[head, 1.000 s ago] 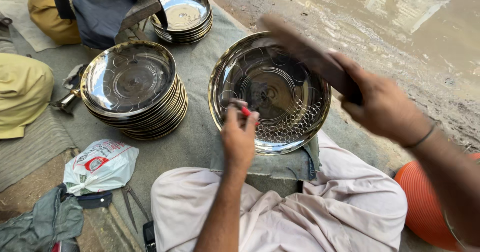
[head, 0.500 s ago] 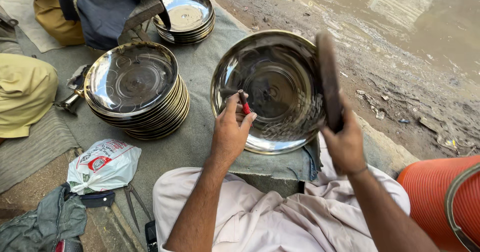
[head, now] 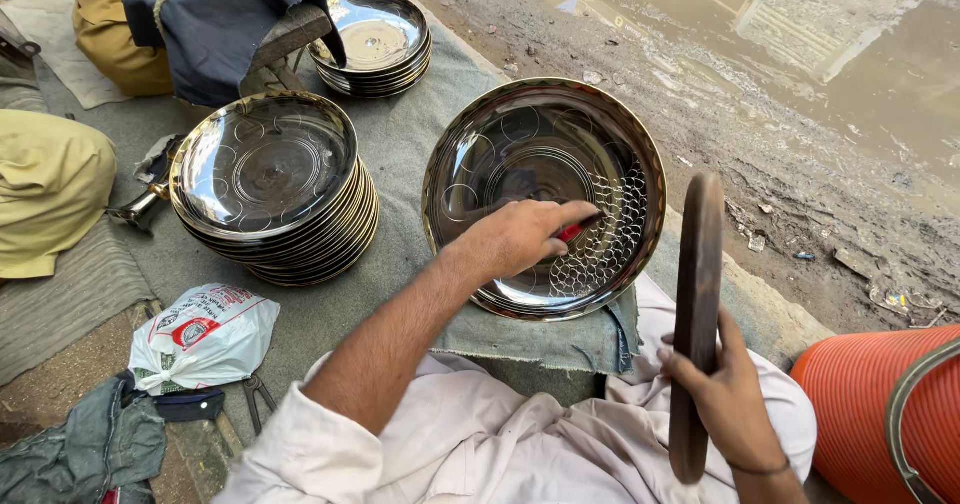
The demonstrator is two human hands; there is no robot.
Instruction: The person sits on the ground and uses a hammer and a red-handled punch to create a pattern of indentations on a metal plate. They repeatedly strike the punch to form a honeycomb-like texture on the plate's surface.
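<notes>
A large round steel plate (head: 545, 194) lies flat on a folded grey-blue cloth (head: 540, 334) just in front of the person's knees. Its face already carries faint circular motifs around the rim and a patch of scale-like net pattern on the right side, near the lower right edge; the rest of the surface is still plain and shiny, so by the look of it the patterning is only partly done, with most of the plate left to cover.

The left hand (head: 515, 239) rests on the plate, its fingers pressed together and pinching a small red-handled punch (head: 572, 231) whose tip sits at the edge of the net pattern. The right hand (head: 725, 399) is off to the right, away from the plate, its fingers wrapped around the lower part of a dark wooden bat (head: 692, 314) held upright, edge toward the camera.

To the left, on the same grey mat (head: 400, 144), stands a tall stack of plates (head: 270, 194), the top one marked with circles, and a smaller stack (head: 372, 44) sits farther back. A white plastic bag (head: 205, 336) and pliers (head: 255, 399) lie near the left knee. An orange ribbed tub (head: 870, 404) stands at the right, and wet muddy ground (head: 800, 84) runs beyond the mat.
</notes>
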